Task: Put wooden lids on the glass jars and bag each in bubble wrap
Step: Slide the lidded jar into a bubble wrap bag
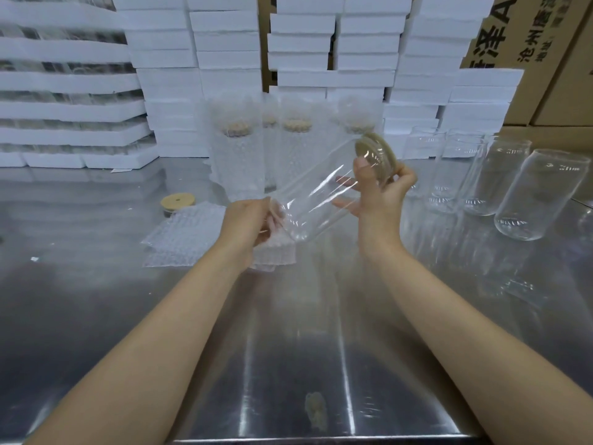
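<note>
Glass jar was held tilted above the steel table. Left hand gripped its base; right hand curled round the wooden lid at its mouth.

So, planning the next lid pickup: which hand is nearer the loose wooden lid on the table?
Left. The left hand grips the jar by its base, right of the loose lid; the right hand is farther right, at its mouth.

Far right cardboard box: large black "泽 A", cut off at the top edge
Same box, smaller line: begins "沧州", rest blurred
Right empty glass jars: small white marks, unreadable
</note>
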A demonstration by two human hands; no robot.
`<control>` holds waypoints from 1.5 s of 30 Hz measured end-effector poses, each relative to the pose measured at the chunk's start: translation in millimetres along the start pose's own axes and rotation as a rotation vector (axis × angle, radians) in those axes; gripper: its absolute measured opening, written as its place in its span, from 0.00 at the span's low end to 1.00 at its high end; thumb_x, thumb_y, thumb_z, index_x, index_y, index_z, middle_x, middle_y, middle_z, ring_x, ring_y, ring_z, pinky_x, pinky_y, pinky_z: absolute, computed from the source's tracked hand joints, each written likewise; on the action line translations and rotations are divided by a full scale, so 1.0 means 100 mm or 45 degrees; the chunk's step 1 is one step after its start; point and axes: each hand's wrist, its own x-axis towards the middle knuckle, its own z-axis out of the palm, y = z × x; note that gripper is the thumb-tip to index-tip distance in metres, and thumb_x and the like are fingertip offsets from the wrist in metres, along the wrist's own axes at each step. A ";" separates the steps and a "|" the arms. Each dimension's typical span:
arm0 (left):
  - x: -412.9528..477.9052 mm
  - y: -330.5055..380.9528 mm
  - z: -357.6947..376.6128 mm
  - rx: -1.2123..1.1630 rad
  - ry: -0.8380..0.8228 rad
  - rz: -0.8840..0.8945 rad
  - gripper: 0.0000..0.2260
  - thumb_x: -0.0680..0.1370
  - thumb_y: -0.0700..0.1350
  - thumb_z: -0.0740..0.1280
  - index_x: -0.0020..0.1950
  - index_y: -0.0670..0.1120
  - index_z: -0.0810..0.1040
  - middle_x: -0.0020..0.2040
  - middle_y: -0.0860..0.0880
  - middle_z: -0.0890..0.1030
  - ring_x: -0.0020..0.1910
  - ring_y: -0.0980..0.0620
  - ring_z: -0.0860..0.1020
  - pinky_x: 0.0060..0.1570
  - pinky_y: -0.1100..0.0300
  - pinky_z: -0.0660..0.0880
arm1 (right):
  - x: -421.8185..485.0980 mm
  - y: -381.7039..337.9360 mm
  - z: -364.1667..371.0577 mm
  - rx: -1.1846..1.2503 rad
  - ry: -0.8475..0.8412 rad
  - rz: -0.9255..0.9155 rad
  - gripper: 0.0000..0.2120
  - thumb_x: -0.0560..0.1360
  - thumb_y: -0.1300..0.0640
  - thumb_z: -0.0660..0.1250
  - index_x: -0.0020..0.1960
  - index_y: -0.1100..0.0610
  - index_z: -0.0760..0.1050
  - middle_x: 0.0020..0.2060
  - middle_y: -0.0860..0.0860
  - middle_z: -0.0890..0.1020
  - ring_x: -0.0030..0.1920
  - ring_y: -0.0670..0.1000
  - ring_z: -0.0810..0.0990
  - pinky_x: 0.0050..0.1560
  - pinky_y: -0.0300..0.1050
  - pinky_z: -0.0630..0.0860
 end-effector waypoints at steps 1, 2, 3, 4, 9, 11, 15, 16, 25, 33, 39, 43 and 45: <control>0.01 0.03 -0.03 -0.069 0.013 0.010 0.09 0.69 0.33 0.63 0.31 0.43 0.77 0.27 0.48 0.76 0.22 0.55 0.71 0.23 0.69 0.68 | -0.01 0.01 -0.01 -0.122 0.021 -0.081 0.25 0.67 0.48 0.73 0.52 0.49 0.58 0.54 0.49 0.70 0.48 0.52 0.82 0.43 0.54 0.82; 0.02 0.04 -0.04 -0.106 0.020 0.028 0.09 0.71 0.34 0.64 0.32 0.43 0.77 0.26 0.49 0.77 0.22 0.56 0.71 0.23 0.70 0.68 | -0.03 0.02 -0.03 -0.230 0.042 -0.152 0.25 0.69 0.51 0.74 0.52 0.50 0.57 0.53 0.46 0.68 0.48 0.48 0.81 0.47 0.56 0.82; 0.03 0.03 -0.05 -0.114 0.017 0.049 0.09 0.72 0.35 0.65 0.32 0.43 0.77 0.26 0.49 0.76 0.22 0.56 0.71 0.23 0.69 0.69 | -0.05 0.04 -0.04 -0.306 0.060 -0.212 0.26 0.71 0.54 0.75 0.53 0.51 0.57 0.52 0.44 0.67 0.47 0.45 0.81 0.50 0.55 0.81; 0.03 0.02 -0.05 -0.090 0.009 0.071 0.08 0.72 0.36 0.67 0.33 0.43 0.77 0.26 0.50 0.75 0.23 0.56 0.71 0.24 0.68 0.70 | -0.06 0.07 -0.06 -0.347 0.077 -0.264 0.26 0.71 0.57 0.75 0.53 0.52 0.56 0.52 0.44 0.67 0.48 0.45 0.81 0.51 0.50 0.80; 0.03 -0.03 0.01 -0.034 -0.022 0.169 0.06 0.74 0.38 0.69 0.37 0.43 0.78 0.30 0.49 0.76 0.29 0.52 0.74 0.31 0.63 0.75 | -0.04 0.08 -0.08 -0.330 0.159 -0.327 0.27 0.71 0.59 0.76 0.50 0.49 0.56 0.54 0.44 0.67 0.55 0.53 0.81 0.49 0.33 0.75; 0.02 -0.03 0.03 0.027 0.057 0.356 0.05 0.75 0.38 0.69 0.38 0.42 0.78 0.32 0.49 0.77 0.29 0.54 0.76 0.33 0.63 0.77 | -0.04 0.11 -0.08 -0.329 0.153 -0.285 0.27 0.71 0.57 0.76 0.51 0.51 0.56 0.57 0.48 0.68 0.55 0.53 0.81 0.52 0.38 0.77; -0.12 -0.05 0.10 0.433 0.190 0.999 0.05 0.74 0.41 0.70 0.38 0.45 0.79 0.34 0.53 0.79 0.33 0.59 0.76 0.37 0.69 0.73 | -0.12 0.24 -0.02 -0.355 0.118 -0.270 0.30 0.69 0.56 0.78 0.54 0.56 0.56 0.56 0.50 0.67 0.58 0.56 0.78 0.51 0.35 0.75; -0.15 -0.07 0.11 0.501 0.169 1.110 0.05 0.75 0.41 0.70 0.38 0.45 0.79 0.34 0.54 0.79 0.35 0.59 0.76 0.38 0.71 0.71 | -0.14 0.26 -0.01 -0.347 0.123 -0.267 0.30 0.69 0.56 0.78 0.54 0.56 0.56 0.55 0.49 0.68 0.58 0.56 0.78 0.50 0.34 0.75; -0.02 -0.19 0.03 1.412 -0.113 1.577 0.36 0.68 0.51 0.76 0.73 0.50 0.66 0.77 0.46 0.59 0.76 0.48 0.55 0.72 0.50 0.52 | 0.06 0.13 -0.09 0.161 0.572 0.232 0.30 0.70 0.47 0.76 0.55 0.53 0.57 0.54 0.50 0.76 0.50 0.51 0.82 0.45 0.47 0.82; -0.03 -0.13 0.01 1.681 -0.019 1.771 0.42 0.61 0.32 0.75 0.74 0.45 0.66 0.72 0.42 0.68 0.72 0.43 0.65 0.72 0.45 0.53 | -0.22 0.32 0.06 0.004 0.420 0.487 0.29 0.69 0.42 0.75 0.54 0.49 0.58 0.48 0.45 0.76 0.47 0.44 0.81 0.49 0.49 0.81; -0.11 -0.14 0.14 1.707 -0.137 1.850 0.39 0.65 0.40 0.75 0.75 0.48 0.65 0.71 0.45 0.70 0.71 0.46 0.68 0.69 0.49 0.60 | -0.16 0.33 0.01 0.024 0.369 0.592 0.31 0.69 0.42 0.75 0.59 0.52 0.58 0.52 0.48 0.77 0.53 0.50 0.82 0.47 0.50 0.83; -0.10 -0.12 0.10 1.418 -0.322 1.712 0.39 0.71 0.58 0.71 0.77 0.47 0.59 0.76 0.46 0.62 0.75 0.50 0.61 0.73 0.51 0.57 | -0.09 0.30 0.00 -0.016 0.370 0.590 0.31 0.68 0.44 0.75 0.60 0.50 0.60 0.50 0.46 0.78 0.51 0.49 0.82 0.46 0.49 0.83; -0.10 -0.10 0.07 1.332 -0.193 1.613 0.40 0.72 0.64 0.66 0.77 0.45 0.59 0.77 0.46 0.59 0.76 0.50 0.59 0.74 0.53 0.53 | 0.00 0.23 -0.04 -0.001 0.421 0.505 0.28 0.70 0.44 0.74 0.60 0.49 0.60 0.54 0.43 0.76 0.52 0.47 0.81 0.41 0.46 0.82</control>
